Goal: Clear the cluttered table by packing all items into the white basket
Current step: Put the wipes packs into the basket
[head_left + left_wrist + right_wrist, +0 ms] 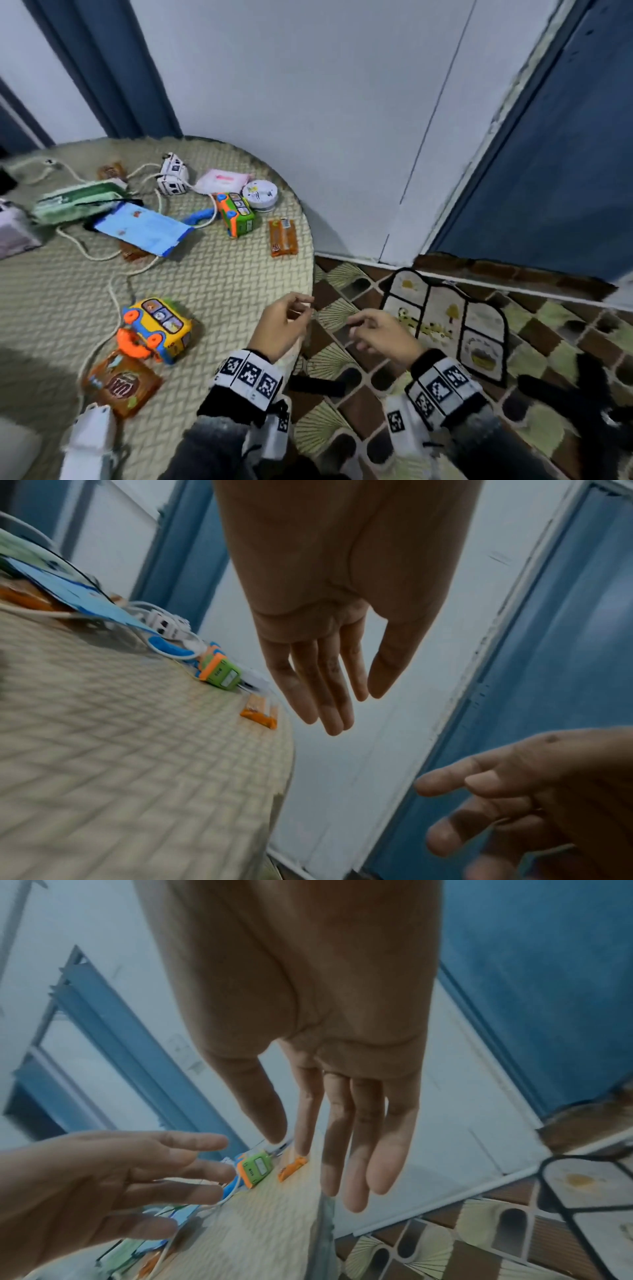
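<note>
Nearest the viewer, two bare hands are held in the air beside the right edge of a round counter (219, 274), which is covered in a woven, basket-textured beige cloth. The left hand (284, 325) is seen over the counter's rim, fingers loosely extended and spread, nothing held. The right hand (383, 334) is held just beside it, over a patterned floor mat (342, 359), its fingers likewise relaxed and empty. Bands printed with black-and-white square markers are worn on both wrists.

To the left of the left hand, a boxy yellow toy bus (157, 327) with orange and blue plastic wheels is set on the cloth, with a crinkled brown snack packet (121, 383) just in front of it. Further off, well apart from both hands, a flat orange wrapper (283, 237) is placed near the counter's edge, then a green and orange toy bus (235, 214), a round white disc-shaped device (259, 195), a soft pink tissue pack (222, 180), a blue sheet (144, 228) and a green pouch (75, 202). White cord (102, 253) is looped among them.

The white basket cannot be clearly made out.
</note>
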A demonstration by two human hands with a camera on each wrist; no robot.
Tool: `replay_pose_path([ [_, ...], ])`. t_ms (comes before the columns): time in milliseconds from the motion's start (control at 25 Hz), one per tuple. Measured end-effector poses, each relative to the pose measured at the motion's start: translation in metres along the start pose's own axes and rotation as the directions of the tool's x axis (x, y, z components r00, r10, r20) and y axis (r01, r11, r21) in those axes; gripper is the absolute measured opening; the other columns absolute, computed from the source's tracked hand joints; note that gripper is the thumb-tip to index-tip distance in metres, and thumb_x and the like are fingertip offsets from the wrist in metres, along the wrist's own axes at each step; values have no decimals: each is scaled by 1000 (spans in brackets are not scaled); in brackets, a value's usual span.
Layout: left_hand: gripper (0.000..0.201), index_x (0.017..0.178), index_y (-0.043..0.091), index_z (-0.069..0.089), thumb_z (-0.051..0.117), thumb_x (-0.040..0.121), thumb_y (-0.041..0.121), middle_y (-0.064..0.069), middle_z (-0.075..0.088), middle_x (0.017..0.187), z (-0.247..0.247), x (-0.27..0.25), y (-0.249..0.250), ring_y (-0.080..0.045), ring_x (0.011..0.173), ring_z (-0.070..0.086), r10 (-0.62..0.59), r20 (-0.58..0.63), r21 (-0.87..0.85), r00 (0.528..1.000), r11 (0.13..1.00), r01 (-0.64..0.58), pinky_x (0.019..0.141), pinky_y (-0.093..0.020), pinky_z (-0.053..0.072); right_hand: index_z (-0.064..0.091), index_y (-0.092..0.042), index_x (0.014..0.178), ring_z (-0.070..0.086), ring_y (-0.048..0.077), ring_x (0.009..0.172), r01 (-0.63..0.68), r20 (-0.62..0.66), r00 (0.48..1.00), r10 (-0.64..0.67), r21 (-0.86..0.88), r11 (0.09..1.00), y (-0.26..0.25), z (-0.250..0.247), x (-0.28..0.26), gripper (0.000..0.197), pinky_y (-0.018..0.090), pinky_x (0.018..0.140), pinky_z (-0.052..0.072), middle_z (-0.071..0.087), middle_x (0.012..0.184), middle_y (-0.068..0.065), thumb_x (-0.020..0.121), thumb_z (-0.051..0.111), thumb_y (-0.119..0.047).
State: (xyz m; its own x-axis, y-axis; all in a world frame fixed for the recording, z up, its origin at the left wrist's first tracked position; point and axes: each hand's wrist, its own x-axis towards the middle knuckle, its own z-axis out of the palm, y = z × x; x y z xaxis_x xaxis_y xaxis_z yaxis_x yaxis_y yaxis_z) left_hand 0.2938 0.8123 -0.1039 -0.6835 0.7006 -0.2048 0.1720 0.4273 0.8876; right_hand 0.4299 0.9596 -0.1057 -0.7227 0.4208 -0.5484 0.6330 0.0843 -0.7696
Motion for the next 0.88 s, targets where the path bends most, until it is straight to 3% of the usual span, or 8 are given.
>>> replay_pose_path([
  [160, 15, 106, 16, 62, 58, 93, 11, -3, 65, 94, -36, 21, -6, -8, 82, 59, -104, -189, -62, 976, 994, 93, 65, -7, 43, 62, -14, 109, 56, 13, 68, 131, 131, 985, -114, -130, 983, -47, -8, 59, 17, 21, 63, 44, 59, 89, 12, 94, 55, -12],
  [320, 16, 107, 20, 62, 60, 92, 14, -4, 67, 99, -81, 39, -29, -16, 91, 63, -172, -335, -102, 927, 984, 146, 68, -19, 46, 62, -20, 102, 59, 21, 75, 233, 278, 943, -181, -163, 959, -96, 3, 113, 14, 32, 69, 46, 63, 89, 14, 92, 58, -12],
  [480, 17, 107, 18, 63, 61, 91, 11, -3, 68, 97, -114, 54, -47, -13, 88, 63, -219, -441, -159, 871, 973, 165, 61, -14, 43, 61, -13, 110, 56, 18, 72, 291, 358, 909, -212, -183, 939, -139, 26, 158, 18, 23, 60, 42, 64, 96, 19, 93, 54, -8],
  [600, 19, 110, 15, 64, 61, 91, 12, -5, 69, 97, -136, 65, -59, -13, 88, 63, -272, -495, -209, 825, 959, 191, 61, -15, 42, 60, -14, 109, 56, 21, 74, 319, 446, 871, -207, -191, 928, -166, 45, 185, 18, 27, 61, 42, 65, 98, 27, 94, 53, -7],
  [760, 20, 111, 13, 63, 61, 91, 10, -5, 68, 98, -154, 75, -70, -10, 86, 61, -336, -542, -287, 770, 935, 206, 60, -13, 42, 60, -17, 114, 58, 15, 71, 353, 519, 833, -192, -230, 907, -190, 65, 209, 20, 23, 61, 43, 60, 80, 10, 95, 55, -12],
  [880, 19, 110, 14, 63, 60, 91, 10, -2, 68, 93, -162, 81, -77, -8, 84, 61, -376, -569, -331, 732, 919, 215, 61, -13, 41, 60, -16, 113, 56, 10, 65, 356, 544, 821, -177, -243, 902, -205, 82, 226, 19, 18, 55, 42, 62, 90, 15, 96, 52, -11],
])
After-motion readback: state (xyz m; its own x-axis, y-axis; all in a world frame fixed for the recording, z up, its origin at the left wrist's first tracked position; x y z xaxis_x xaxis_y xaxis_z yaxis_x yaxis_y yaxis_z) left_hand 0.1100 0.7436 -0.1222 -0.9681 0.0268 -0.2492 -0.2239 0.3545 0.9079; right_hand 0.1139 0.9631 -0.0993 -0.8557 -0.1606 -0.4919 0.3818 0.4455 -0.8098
